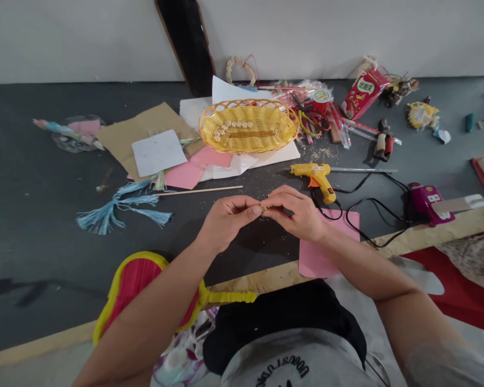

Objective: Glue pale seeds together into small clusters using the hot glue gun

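Observation:
Both hands meet above the dark table, fingertips pinched together on a small beige piece (263,209) that is mostly covered. My left hand (230,219) comes from the left, thumb and index finger pressed on it. From the right, my right hand (296,214) pinches the same piece. Beyond them sits a yellow woven basket (262,141) with small beige bits in a row inside. A yellow glue gun (317,174) lies just past my right hand, and a thin wooden stick (210,190) with blue tassels (113,209) lies to the left.
A red and yellow fan-shaped item (133,274) overlaps the near edge. Pink paper (326,250) lies under my right forearm. Cables run to a purple box (429,204). Behind are papers (159,153), a red carton (363,92), pliers (383,142) and scissors (310,122).

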A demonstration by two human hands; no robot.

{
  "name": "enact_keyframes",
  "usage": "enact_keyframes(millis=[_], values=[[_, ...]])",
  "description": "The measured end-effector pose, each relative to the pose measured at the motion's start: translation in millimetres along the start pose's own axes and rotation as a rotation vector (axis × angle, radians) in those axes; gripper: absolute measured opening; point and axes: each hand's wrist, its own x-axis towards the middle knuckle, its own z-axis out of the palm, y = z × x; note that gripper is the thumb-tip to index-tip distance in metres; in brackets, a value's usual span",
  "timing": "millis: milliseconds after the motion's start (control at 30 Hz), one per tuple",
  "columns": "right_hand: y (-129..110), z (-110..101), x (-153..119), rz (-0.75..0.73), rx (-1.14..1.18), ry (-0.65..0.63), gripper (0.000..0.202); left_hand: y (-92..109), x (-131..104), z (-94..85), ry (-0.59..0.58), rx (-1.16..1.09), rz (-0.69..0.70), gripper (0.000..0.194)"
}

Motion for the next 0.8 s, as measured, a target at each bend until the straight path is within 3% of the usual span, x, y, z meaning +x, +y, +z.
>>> enact_keyframes(millis=[233,600,800], values=[[-0.5,-5.1,2.2,0.009,0.023,-0.029,0.025,-3.2,1.7,-1.1,0.025,-0.070,-0.017,0.022],[0.9,-2.8,0.3,-0.069,-0.028,0.010,0.013,-4.4,-0.9,-1.6,-0.033,-0.024,-0.044,0.021],[0.4,-1.1,0.7,-0.038,0.008,0.006,0.013,-2.7,-0.1,-1.1,-0.030,-0.030,-0.033,0.021]])
